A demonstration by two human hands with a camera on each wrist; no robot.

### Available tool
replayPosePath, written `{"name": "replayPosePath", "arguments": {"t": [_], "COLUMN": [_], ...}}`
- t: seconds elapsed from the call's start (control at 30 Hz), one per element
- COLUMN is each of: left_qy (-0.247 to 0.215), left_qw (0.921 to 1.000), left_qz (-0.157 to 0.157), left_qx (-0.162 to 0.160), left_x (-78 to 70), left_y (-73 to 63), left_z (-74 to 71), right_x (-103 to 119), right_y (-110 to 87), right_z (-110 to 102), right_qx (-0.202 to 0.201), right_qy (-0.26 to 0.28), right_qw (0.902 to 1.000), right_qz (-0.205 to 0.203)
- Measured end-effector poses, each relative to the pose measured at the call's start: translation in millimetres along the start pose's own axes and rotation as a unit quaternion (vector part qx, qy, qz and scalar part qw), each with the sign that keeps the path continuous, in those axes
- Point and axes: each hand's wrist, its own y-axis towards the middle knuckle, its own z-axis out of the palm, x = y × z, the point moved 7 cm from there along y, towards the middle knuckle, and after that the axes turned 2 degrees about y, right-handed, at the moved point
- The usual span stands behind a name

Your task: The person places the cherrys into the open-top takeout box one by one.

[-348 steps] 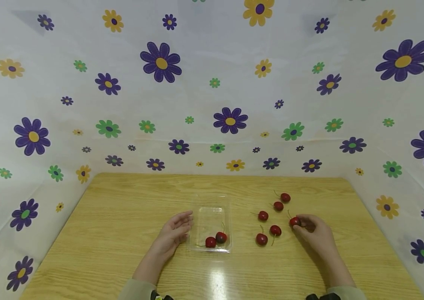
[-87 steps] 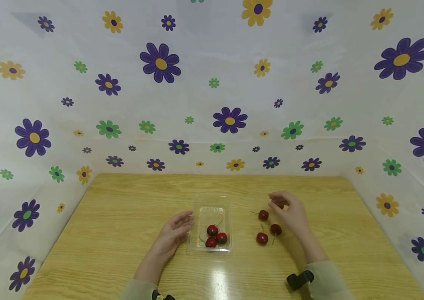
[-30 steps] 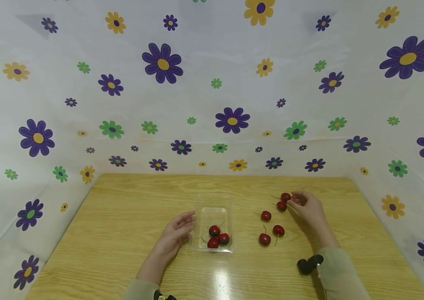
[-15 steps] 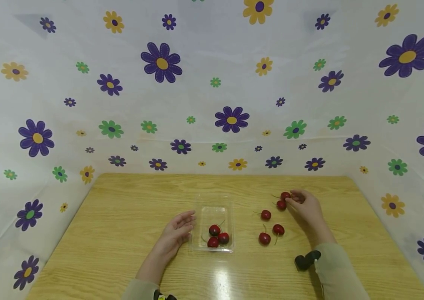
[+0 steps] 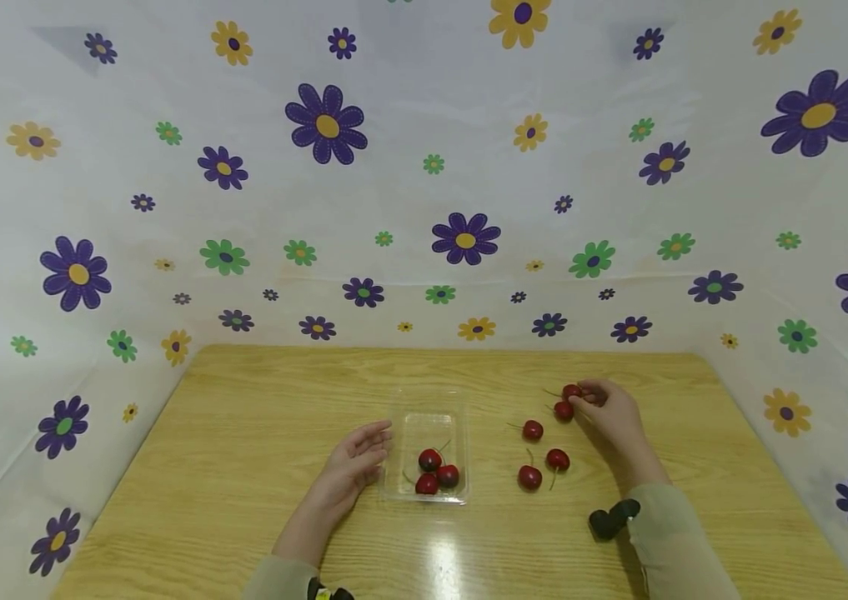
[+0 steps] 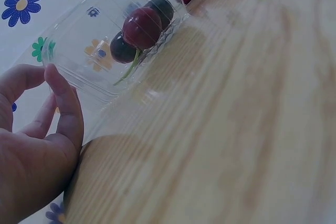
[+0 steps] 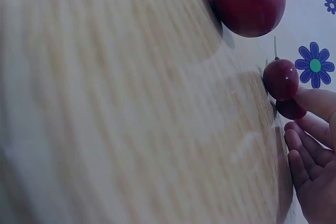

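A clear plastic box [image 5: 431, 406] stands mid-table with three dark red cherries [image 5: 429, 460] grouped at its near end. My left hand [image 5: 352, 468] rests beside it, its fingers loosely bent and fingertips right at the box's left edge; in the left wrist view a fingertip meets the box wall. At the far right, my right hand [image 5: 614, 414] pinches a cherry [image 5: 570, 391] between thumb and fingers, partly hiding it. Just in front of that sits another cherry [image 5: 563, 411], close to the thumb. The right wrist view shows these two overlapping beside the right fingertips [image 7: 304, 97].
Between box and right hand lie three more stemmed cherries: one farther back [image 5: 532, 430] and two nearer [image 5: 530, 477]. All rest on a wooden table [image 5: 266, 400]. White flower-printed sheeting [image 5: 393, 192] walls the back and both sides.
A third cherry, held by my right hand in the oldest frame, is now in the box. That hand has since reached the far pair, shifting only slightly lately. My left hand stays put.
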Motion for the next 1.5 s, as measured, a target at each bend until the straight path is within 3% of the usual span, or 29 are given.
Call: {"name": "replayPosePath", "arguments": {"t": [0.3, 0.87, 1.27, 1.5], "left_qy": [-0.004, -0.005, -0.005, -0.010], "left_qw": [0.9999, 0.9999, 0.9999, 0.9998], "left_qz": [0.007, 0.008, 0.006, 0.011], "left_qx": [-0.007, 0.009, 0.006, 0.013], "left_x": [-1.7, -5.0, -5.4, -4.7], "left_y": [-0.8, -3.8, -4.5, -3.4], "left_z": [-0.9, 1.0, 1.2, 0.9], "right_x": [0, 6, 20, 37], "right_y": [1.6, -4.9, -11.1, -16.8], "right_z": [-1, -3, 3, 7], "right_qx": [-0.004, -0.014, -0.001, 0.001], "right_qy": [-0.009, -0.003, 0.011, 0.011], "right_qw": [0.9999, 0.9994, 0.9996, 0.9983], "right_qz": [-0.013, -0.031, -0.028, -0.058]}}
